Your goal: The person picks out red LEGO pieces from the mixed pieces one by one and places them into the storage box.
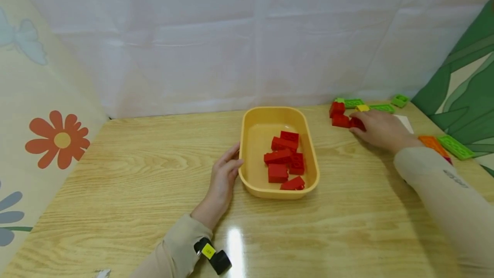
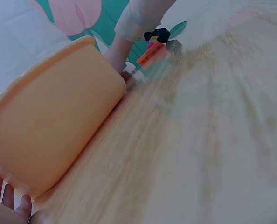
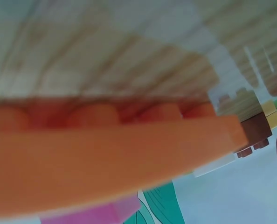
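A yellow plastic bin [image 1: 279,194] stands on the table, with several red building bricks [image 1: 278,173] lying in its right part. Against the bin's left wall rests my left hand [image 1: 221,179]; in the left wrist view its fingers [image 2: 8,195] touch the bin's outer side. At the back right, my right hand [image 1: 380,130] reaches over a cluster of bricks and grips a red brick [image 1: 357,123], partly covered by the fingers. Two more red bricks [image 1: 339,119] sit just left of that hand. The right wrist view shows only part of the hand at its right edge.
Green bricks [image 1: 382,108] and a yellow brick [image 1: 362,107] lie behind my right hand. An orange brick [image 1: 433,145] and a long green brick [image 1: 456,147] lie near the right edge. A white cloth wall [image 1: 185,55] closes off the back.
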{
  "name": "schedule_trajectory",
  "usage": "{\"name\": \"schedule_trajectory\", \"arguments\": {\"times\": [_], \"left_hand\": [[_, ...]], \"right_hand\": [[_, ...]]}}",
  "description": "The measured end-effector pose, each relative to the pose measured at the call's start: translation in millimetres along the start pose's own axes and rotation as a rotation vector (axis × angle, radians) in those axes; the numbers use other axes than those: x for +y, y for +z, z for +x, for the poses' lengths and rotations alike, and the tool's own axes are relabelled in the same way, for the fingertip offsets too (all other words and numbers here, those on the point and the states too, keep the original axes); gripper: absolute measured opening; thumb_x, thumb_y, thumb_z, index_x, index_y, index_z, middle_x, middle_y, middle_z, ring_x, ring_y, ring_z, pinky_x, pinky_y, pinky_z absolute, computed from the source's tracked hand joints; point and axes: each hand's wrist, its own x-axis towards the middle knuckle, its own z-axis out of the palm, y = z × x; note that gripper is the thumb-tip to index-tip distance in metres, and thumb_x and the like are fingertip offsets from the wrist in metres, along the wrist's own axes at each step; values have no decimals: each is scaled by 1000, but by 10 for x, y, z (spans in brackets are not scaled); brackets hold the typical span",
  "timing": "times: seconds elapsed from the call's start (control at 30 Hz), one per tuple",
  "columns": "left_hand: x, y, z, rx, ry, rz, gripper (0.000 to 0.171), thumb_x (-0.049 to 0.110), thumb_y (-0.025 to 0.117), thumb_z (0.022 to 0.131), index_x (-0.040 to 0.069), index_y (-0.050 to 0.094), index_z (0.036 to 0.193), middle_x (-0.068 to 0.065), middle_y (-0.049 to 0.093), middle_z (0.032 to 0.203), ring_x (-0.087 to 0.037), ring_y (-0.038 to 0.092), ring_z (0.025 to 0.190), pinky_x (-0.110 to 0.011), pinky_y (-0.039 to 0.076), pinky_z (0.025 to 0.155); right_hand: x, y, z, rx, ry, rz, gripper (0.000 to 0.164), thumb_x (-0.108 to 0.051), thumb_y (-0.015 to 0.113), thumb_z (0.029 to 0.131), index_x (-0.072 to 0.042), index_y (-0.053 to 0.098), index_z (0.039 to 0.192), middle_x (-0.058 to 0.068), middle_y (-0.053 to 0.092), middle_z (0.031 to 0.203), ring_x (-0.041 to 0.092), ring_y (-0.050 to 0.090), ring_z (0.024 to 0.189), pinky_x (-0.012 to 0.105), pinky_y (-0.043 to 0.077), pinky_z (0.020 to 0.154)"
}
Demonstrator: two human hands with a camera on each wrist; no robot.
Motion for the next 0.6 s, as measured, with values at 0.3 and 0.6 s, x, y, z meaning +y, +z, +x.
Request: {"name": "schedule_trajectory", "arguments": {"times": [0.3,0.6], "left_hand": [[-4,-12,17,-2,9,14,54,0,48,83,-2,46,137,-23,46,144,-27,48,125,-30,42,105],[-14,-9,22,-12,8,17,54,0,49,83,-2,46,137,-22,45,146,-26,47,126,-37,39,109]], "right_hand": [[16,-20,0,-28,41,33,50,-35,58,88,1,56,123,30,65,109,39,59,93,59,50,79],[22,-154,-57,23,129,176,56,-44,53,88,3,55,118,31,61,112,40,55,94,59,48,78]]}}
